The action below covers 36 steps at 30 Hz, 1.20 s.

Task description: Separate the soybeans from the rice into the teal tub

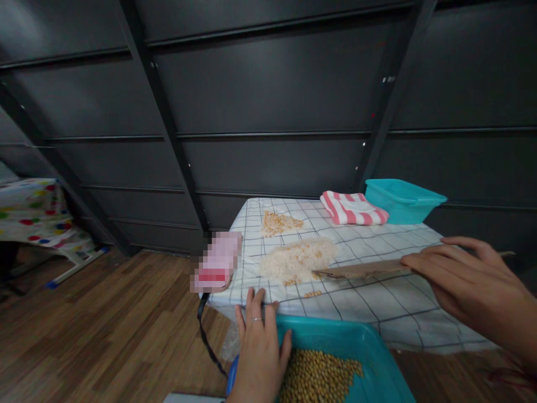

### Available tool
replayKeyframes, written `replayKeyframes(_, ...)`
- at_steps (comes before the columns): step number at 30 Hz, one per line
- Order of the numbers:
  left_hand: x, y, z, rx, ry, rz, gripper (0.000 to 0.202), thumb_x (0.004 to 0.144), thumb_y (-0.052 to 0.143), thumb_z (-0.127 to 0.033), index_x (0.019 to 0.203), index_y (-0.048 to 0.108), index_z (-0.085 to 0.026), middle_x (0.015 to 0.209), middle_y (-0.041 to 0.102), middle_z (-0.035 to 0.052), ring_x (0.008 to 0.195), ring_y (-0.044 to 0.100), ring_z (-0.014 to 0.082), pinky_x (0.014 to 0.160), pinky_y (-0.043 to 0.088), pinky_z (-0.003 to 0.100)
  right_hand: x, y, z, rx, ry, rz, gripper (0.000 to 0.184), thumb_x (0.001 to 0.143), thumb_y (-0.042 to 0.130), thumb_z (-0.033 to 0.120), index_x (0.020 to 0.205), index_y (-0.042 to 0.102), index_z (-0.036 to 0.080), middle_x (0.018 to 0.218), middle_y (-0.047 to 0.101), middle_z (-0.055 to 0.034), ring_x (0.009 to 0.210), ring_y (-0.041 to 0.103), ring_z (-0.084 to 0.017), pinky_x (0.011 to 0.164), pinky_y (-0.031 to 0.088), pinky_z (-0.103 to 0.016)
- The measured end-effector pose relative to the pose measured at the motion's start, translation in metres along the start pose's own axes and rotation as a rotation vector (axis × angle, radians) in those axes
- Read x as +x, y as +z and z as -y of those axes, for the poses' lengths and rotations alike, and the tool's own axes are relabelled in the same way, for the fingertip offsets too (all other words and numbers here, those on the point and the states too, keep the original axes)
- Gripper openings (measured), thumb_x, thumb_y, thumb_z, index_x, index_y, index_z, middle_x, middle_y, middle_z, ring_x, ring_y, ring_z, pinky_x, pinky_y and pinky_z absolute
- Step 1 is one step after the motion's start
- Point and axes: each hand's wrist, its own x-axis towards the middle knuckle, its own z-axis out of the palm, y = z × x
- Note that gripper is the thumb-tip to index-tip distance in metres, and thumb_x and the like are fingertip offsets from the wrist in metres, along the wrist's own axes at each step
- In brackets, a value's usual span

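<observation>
My left hand (260, 344), wearing a ring, straddles the near-left corner of a teal basin (377, 358), thumb inside and fingers stretched over its rim to the table's edge. Yellow-brown soybeans (321, 372) lie in the basin. In my right hand (470, 280) is a flat strip of cardboard (369, 270), its far end touching the edge of a rice pile (300, 258) on the table. Some soybeans are mixed into the rice, and a few loose ones (312, 294) lie in front of it. Farther back sits a smaller heap of soybeans with rice (277, 223).
A checked white cloth (364, 305) covers the table. At the back right are a folded pink-striped towel (354, 208) and another teal basin (400, 198). A blurred pink object (218, 257) with a black strap (204, 330) is at the left edge. Dark panels (272, 95) rise behind.
</observation>
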Motion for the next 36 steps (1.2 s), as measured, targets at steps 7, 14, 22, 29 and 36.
replayKeyframes(7, 0.000, 0.000, 0.000, -0.007, -0.012, -0.001, 0.026, 0.073, 0.044, -0.019, 0.099, 0.049, -0.017, 0.121, 0.041, 0.0169, 0.121, 0.029, 0.0392, 0.087, 0.034, 0.066, -0.004, -0.002, 0.001, 0.070, 0.022, 0.013, 0.027, 0.075, 0.033, 0.007, 0.088, 0.050, 0.022, 0.070, 0.063, -0.0006, 0.066, 0.057, -0.016, 0.072, 0.038, -0.036)
replayKeyframes(14, 0.001, 0.000, 0.000, 0.008, -0.002, 0.006, 0.026, 0.074, 0.043, -0.019, 0.100, 0.047, -0.016, 0.122, 0.040, 0.0176, 0.121, 0.030, 0.0396, 0.087, 0.034, 0.067, -0.008, -0.006, 0.001, 0.125, 0.037, 0.018, 0.030, 0.070, 0.035, 0.006, 0.089, 0.051, 0.024, 0.071, 0.062, 0.0008, 0.068, 0.057, -0.016, 0.076, 0.037, -0.036)
replayKeyframes(22, 0.003, -0.001, -0.001, -0.002, -0.001, -0.015, 0.025, 0.074, 0.042, -0.017, 0.099, 0.047, -0.016, 0.119, 0.041, 0.0182, 0.120, 0.030, 0.0395, 0.086, 0.035, 0.066, -0.012, -0.009, 0.004, 0.138, 0.065, 0.009, 0.031, 0.072, 0.033, 0.006, 0.091, 0.050, 0.025, 0.072, 0.062, 0.0013, 0.068, 0.057, -0.016, 0.077, 0.037, -0.036)
replayKeyframes(29, 0.003, 0.000, -0.001, -0.009, -0.003, -0.011, 0.025, 0.074, 0.042, -0.017, 0.099, 0.046, -0.016, 0.121, 0.040, 0.0176, 0.121, 0.029, 0.0392, 0.087, 0.033, 0.067, -0.017, -0.008, 0.004, 0.142, 0.050, 0.019, 0.032, 0.074, 0.033, 0.004, 0.093, 0.050, 0.023, 0.074, 0.062, 0.0002, 0.070, 0.056, -0.015, 0.079, 0.038, -0.036)
replayKeyframes(36, 0.003, 0.000, -0.001, 0.014, -0.013, 0.005, 0.026, 0.074, 0.043, -0.019, 0.100, 0.045, -0.018, 0.121, 0.040, 0.0170, 0.122, 0.028, 0.0386, 0.088, 0.034, 0.066, -0.016, -0.009, 0.006, 0.190, 0.056, 0.009, 0.034, 0.073, 0.034, 0.004, 0.093, 0.050, 0.027, 0.075, 0.063, 0.0034, 0.069, 0.057, -0.015, 0.079, 0.039, -0.036)
